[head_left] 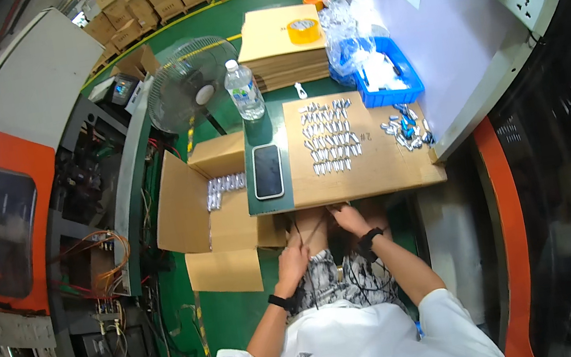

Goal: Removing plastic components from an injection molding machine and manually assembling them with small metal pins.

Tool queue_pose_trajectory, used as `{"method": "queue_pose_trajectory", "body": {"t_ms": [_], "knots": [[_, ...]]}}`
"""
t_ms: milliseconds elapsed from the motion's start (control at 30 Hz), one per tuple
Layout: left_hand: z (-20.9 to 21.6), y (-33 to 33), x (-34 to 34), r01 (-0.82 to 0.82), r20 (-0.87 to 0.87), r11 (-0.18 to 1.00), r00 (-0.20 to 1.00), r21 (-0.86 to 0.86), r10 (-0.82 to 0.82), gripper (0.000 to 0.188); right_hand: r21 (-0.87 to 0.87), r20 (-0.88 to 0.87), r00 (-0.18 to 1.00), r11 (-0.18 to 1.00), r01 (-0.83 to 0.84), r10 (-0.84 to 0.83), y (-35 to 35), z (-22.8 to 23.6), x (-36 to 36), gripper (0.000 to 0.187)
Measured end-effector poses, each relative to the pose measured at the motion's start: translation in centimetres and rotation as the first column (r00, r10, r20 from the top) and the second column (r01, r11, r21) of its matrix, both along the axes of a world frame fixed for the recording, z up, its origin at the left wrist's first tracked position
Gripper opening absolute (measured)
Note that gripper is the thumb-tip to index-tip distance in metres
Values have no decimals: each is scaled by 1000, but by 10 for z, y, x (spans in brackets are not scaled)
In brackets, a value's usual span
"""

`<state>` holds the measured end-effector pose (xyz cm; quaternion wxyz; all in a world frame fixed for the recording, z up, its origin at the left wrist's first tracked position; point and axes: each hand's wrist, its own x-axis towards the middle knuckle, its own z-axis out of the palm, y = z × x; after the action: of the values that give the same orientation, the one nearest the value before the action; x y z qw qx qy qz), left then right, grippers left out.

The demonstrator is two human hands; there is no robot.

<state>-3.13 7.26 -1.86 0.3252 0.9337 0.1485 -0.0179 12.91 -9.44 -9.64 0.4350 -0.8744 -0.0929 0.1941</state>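
My left hand (pixel 293 261) is low over my lap, in front of the table edge, with its fingers curled in. Thin dark cords (pixel 298 230) run beside it. Over my other leg, right at the front edge of the table, my right hand (pixel 349 220) has its fingers drawn together. What either hand grips is too small or hidden to make out. On the brown cardboard sheet (pixel 388 173) above them lie small silvery parts (pixel 327 135) in several rows. A loose heap of similar parts and blue pieces (pixel 407 130) lies to their right.
A phone (pixel 267 171) and a water bottle (pixel 244 92) occupy the table's left side. Behind are stacked cardboard (pixel 284 68), a tape roll (pixel 304 30) and a blue bin (pixel 392 94) with plastic bags. An open carton (pixel 177 206), a fan (pixel 191 89) and machinery (pixel 5 228) stand left.
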Motion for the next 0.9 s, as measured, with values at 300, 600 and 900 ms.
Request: {"method": "queue_pose_trajectory", "body": {"t_ms": [300, 600, 900], "knots": [[-2, -13, 18, 34, -104, 967, 993, -252, -62, 72, -143, 329, 941, 989, -29, 75, -7, -117, 50, 44], [-2, 20, 39, 19, -98, 978, 994, -207, -40, 54, -304, -147, 972, 926, -223, 186, 3, -87, 45, 56], [-37, 27, 69, -166, -228, 613, 973, -773, -24, 19, -357, 177, 956, 921, -158, 233, -47, -154, 62, 54]]}}
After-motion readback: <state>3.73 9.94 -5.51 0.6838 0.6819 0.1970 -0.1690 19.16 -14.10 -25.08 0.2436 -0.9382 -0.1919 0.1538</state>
